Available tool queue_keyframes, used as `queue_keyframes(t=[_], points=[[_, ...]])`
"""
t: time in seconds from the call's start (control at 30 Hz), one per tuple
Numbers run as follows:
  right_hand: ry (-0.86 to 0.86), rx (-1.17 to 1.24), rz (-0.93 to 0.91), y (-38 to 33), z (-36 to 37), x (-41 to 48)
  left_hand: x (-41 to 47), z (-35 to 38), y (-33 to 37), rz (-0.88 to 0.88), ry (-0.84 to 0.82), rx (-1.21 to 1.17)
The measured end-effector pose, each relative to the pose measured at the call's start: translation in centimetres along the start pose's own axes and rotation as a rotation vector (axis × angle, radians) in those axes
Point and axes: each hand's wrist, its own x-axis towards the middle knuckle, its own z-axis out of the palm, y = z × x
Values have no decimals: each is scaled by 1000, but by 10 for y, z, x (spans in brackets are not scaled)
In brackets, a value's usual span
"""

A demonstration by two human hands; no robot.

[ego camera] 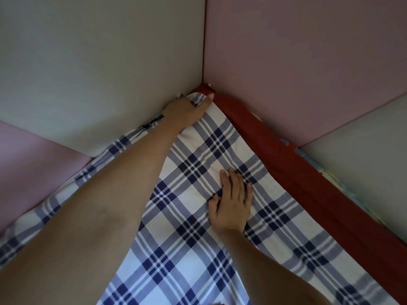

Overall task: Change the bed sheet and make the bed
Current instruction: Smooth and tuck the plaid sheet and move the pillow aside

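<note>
A blue-and-white plaid bed sheet [198,249] covers the mattress and runs up into the corner of the padded walls. My left hand [187,111] reaches to that far corner and grips the sheet's corner, thumb on top, fingers hidden under the fabric by the wall. Nearer to me, my right hand [233,201] lies flat on the sheet with fingers spread and presses it down. A red underlayer [286,164] shows along the sheet's right edge.
Padded wall panels enclose the corner: a grey one [99,73] on the left, a pink one [308,62] on the right. Lower down sit another pink panel [33,168] at left and a grey one [363,150] at right.
</note>
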Motion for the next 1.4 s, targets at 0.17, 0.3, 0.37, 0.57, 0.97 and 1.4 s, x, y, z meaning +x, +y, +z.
queue_keyframes(t=[0.17,0.3,0.37,0.57,0.97,1.4], points=[[20,7,-7,0,2,1,9,-6,-12,-65,-85,-266],[33,8,-4,1,3,2,12,-7,-12,1,-198,-209],[32,13,-5,0,3,1,8,-13,-8,44,-251,-185],[31,23,-1,0,1,2,4,-33,4,119,-264,-281],[62,-13,-20,1,6,0,26,7,11,3,44,-20],[98,-37,-55,1,6,-3,-123,4,-117,-263,376,347]])
